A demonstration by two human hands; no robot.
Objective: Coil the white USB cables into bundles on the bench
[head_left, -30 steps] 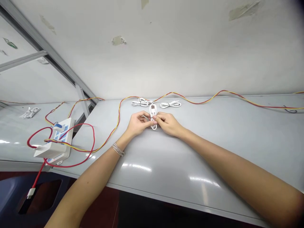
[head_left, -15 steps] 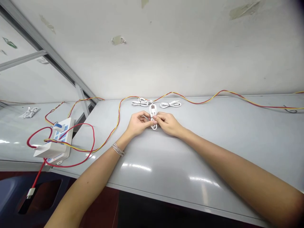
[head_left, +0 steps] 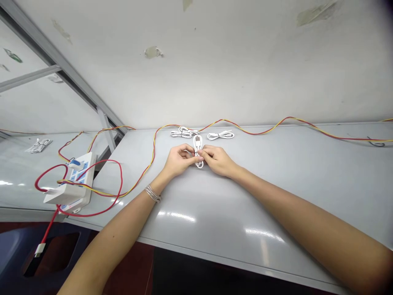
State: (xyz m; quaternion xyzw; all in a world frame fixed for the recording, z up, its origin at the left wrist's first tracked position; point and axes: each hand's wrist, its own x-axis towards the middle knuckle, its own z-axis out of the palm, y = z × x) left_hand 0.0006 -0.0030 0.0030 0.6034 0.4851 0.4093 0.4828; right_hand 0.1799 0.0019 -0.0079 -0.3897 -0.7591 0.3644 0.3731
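A white USB cable (head_left: pixel 199 164), coiled into a narrow bundle with a dark tie round its middle, is held upright between my hands, its USB plug (head_left: pixel 197 141) at the top. My left hand (head_left: pixel 180 160) pinches the bundle from the left with thumb and fingers. From the right, my right hand (head_left: pixel 217 159) is closed on the same bundle near the tie. Just behind lie more coiled white cables (head_left: pixel 181 132), and to their right another tied white cable (head_left: pixel 220 135).
A twisted red and yellow wire (head_left: pixel 267 132) runs along the back of the grey table (head_left: pixel 196 205) by the wall. At left stands a white power strip (head_left: pixel 89 174) with a white adapter (head_left: pixel 66 194) and a looped red cable (head_left: pixel 121 176). Another white cable bundle (head_left: pixel 39 146) lies far left.
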